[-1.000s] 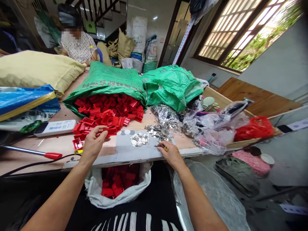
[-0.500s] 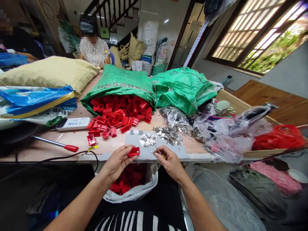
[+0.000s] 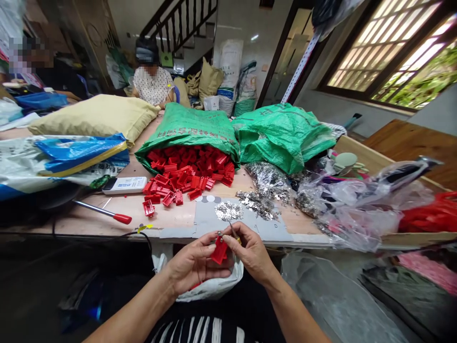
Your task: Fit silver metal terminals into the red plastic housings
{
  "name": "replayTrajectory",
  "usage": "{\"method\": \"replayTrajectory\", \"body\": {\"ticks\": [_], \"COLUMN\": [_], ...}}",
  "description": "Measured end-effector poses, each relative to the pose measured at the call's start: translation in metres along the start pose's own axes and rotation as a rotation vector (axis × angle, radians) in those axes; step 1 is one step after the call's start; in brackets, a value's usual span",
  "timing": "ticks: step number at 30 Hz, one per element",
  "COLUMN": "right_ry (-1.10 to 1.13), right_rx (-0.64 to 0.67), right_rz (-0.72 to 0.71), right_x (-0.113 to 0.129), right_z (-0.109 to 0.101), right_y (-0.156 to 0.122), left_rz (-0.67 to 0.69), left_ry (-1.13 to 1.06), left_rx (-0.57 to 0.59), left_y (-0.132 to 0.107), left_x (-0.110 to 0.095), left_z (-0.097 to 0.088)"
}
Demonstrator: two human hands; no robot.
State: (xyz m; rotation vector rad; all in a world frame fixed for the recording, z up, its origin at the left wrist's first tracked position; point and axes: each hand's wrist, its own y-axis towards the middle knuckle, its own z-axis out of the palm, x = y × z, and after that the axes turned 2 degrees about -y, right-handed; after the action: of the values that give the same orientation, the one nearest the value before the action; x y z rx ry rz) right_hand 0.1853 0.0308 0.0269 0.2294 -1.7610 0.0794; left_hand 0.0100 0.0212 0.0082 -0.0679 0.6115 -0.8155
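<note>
My left hand [image 3: 196, 262] holds a red plastic housing [image 3: 219, 249] over the white sack in my lap, its long side now tilted upright. My right hand [image 3: 246, 245] is closed around a slim metal tool [image 3: 233, 230] with a yellow part, possibly tweezers or a small screwdriver. Its thumb and fingertip meet the top end of the housing, where a small silvery metal piece [image 3: 220, 234] shows. Just beyond my hands, a pile of small shiny metal plates [image 3: 229, 210] lies on a grey sheet [image 3: 205, 224], beside darker metal pieces [image 3: 259, 204].
A green woven sack [image 3: 193, 124] spills red housings [image 3: 182, 177] onto the table. The white sack [image 3: 232, 281] is below the table edge. A red-tipped lever [image 3: 122, 218] juts out at left. Plastic bags [image 3: 353, 209] crowd the right. A person [image 3: 152, 81] sits across the table.
My left hand has drawn the red housing nearer and turned it upright. My right hand has come from the grey sheet to meet it, still holding the tool. The view has shifted left.
</note>
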Motion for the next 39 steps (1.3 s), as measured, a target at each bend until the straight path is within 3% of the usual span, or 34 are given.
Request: {"method": "replayTrajectory", "body": {"ticks": [4, 7, 14, 18, 23, 31, 39], "right_ry": [-0.024, -0.08, -0.399, -0.467, -0.503, -0.524, -0.23], "right_rx": [0.033, 0.021, -0.034, -0.023, 0.017, 0.098, 0.165], "right_rz": [0.0, -0.018, -0.13, -0.189, -0.211, -0.217, -0.092], "right_x": [0.001, -0.001, 0.006, 0.009, 0.007, 0.006, 0.005], "right_z": [0.001, -0.002, -0.01, -0.003, 0.004, 0.01, 0.004], "right_y": [-0.003, -0.005, -0.01, -0.013, -0.012, -0.007, -0.005], "left_rz": [0.02, 0.06, 0.473, 0.608, 0.639, 0.679, 0.738], "left_ry": [0.1, 0.16, 0.375, 0.54, 0.626, 0.911, 0.863], "left_rx": [0.038, -0.029, -0.197, -0.315, -0.372, -0.337, -0.366], "left_y": [-0.001, 0.001, 0.001, -0.001, -0.003, -0.006, -0.006], "left_x": [0.004, 0.004, -0.006, -0.005, 0.002, 0.001, 0.008], "left_z": [-0.001, -0.004, -0.009, -0.007, -0.01, -0.01, -0.013]}}
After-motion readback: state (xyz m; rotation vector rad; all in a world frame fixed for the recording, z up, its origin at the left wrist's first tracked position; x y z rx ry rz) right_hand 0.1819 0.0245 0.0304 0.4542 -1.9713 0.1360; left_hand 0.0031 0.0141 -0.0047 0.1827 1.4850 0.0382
